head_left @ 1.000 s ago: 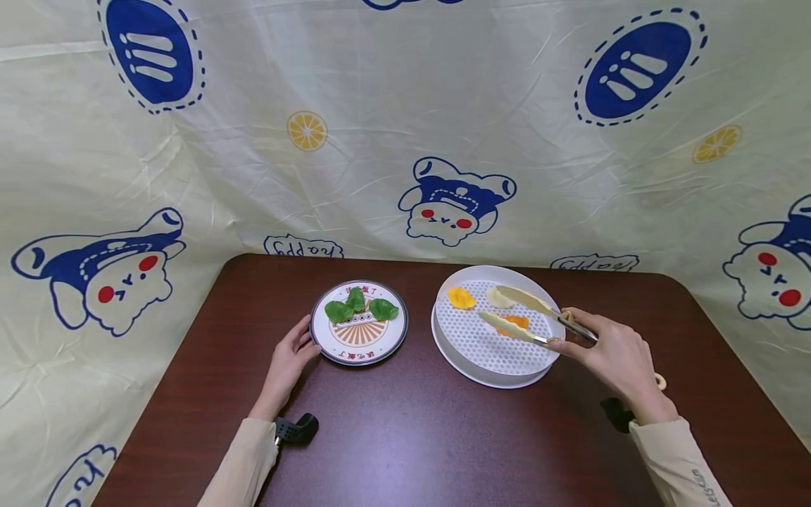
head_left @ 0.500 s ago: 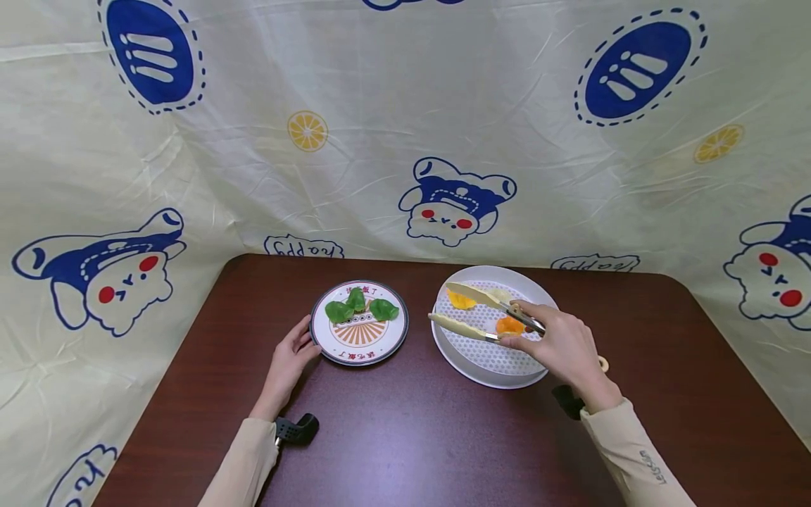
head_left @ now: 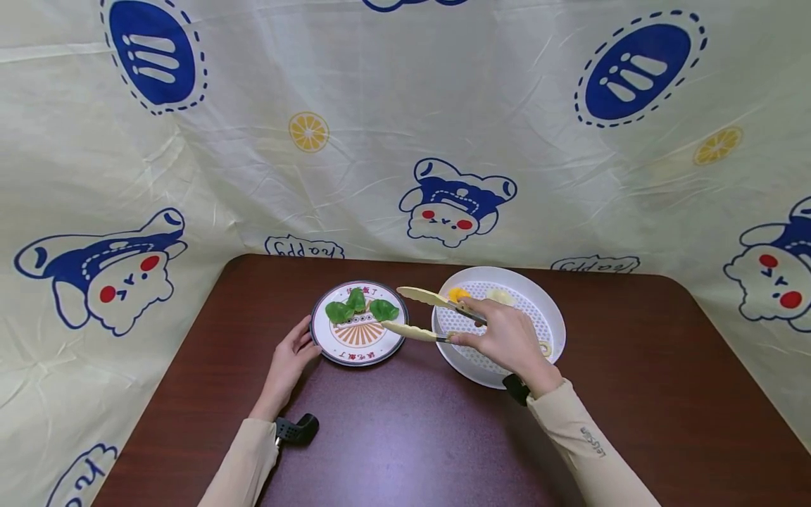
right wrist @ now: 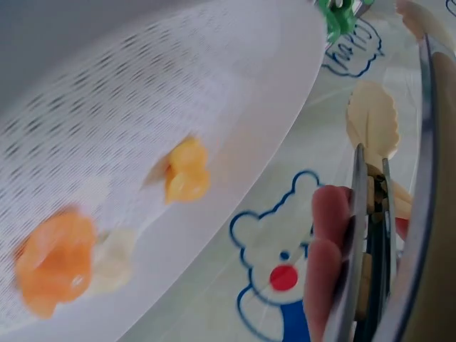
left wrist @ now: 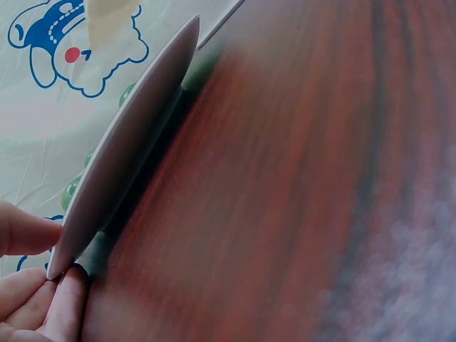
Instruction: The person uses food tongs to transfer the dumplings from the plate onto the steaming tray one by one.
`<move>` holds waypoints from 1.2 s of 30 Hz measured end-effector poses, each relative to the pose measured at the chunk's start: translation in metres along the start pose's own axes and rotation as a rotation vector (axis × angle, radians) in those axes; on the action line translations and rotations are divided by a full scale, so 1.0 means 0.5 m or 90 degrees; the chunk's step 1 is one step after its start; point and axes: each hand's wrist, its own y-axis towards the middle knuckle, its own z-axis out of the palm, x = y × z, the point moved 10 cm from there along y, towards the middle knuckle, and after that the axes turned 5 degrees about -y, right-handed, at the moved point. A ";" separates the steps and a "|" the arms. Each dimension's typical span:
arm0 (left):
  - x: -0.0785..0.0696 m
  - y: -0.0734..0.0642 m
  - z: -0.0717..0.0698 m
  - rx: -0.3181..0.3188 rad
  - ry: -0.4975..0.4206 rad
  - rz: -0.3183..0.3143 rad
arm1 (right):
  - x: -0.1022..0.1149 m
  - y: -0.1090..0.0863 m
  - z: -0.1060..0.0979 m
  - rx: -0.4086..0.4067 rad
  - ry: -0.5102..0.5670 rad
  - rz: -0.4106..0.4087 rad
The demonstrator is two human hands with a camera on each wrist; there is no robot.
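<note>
A round white plate [head_left: 329, 345] with a dark rim and printed pattern bears several crumpled, leaf-like green pieces [head_left: 383, 310]. My left hand [head_left: 290, 362] pinches its left rim, thumb above and fingers beneath, as the left wrist view shows of the plate's edge [left wrist: 135, 157]. In my right hand [head_left: 507, 334] are tongs [head_left: 415, 332] with cream scalloped tips, spread apart with nothing between them. Their lower tip overlaps the plate's right side near the green pieces. Under the right hand stands a white perforated round tray [head_left: 553, 303].
Inside the tray lie a yellow piece [right wrist: 188, 171], an orange piece [right wrist: 57, 263] and a whitish piece [right wrist: 114, 260], soft-looking and crumpled. Everything stands on a dark brown table [head_left: 393, 436]. A pale printed cloth [head_left: 355, 190] hangs behind the table's far edge.
My right hand has moved left with the spread tongs, from over the tray to the plate's right edge. The left hand and plate have stayed in place.
</note>
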 end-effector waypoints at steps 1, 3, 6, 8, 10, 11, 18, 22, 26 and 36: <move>0.000 0.000 -0.001 -0.002 0.000 0.001 | 0.008 0.006 0.004 -0.001 -0.006 -0.007; -0.001 0.000 -0.002 -0.003 -0.001 0.003 | 0.023 0.018 0.011 0.001 -0.017 -0.016; -0.001 0.000 -0.004 -0.002 -0.001 0.005 | 0.037 0.033 0.027 0.015 -0.032 -0.015; -0.001 0.000 -0.004 0.000 -0.001 0.004 | 0.042 0.040 0.038 0.030 -0.037 -0.007; 0.001 0.001 -0.004 0.002 0.002 0.002 | 0.045 0.046 0.048 0.046 -0.040 0.002; 0.001 0.001 -0.005 0.002 0.003 0.001 | 0.047 0.048 0.052 0.051 -0.041 0.006; 0.001 0.001 -0.004 0.001 0.010 -0.002 | 0.053 0.060 0.073 0.069 -0.056 0.023; 0.002 0.001 -0.003 0.004 0.007 -0.001 | 0.056 0.065 0.084 0.078 -0.069 0.027; 0.002 0.002 -0.003 0.002 0.007 -0.001 | 0.061 0.068 0.088 0.073 -0.075 0.026; 0.003 0.003 -0.003 0.000 0.004 -0.002 | 0.064 0.068 0.095 0.066 -0.074 0.024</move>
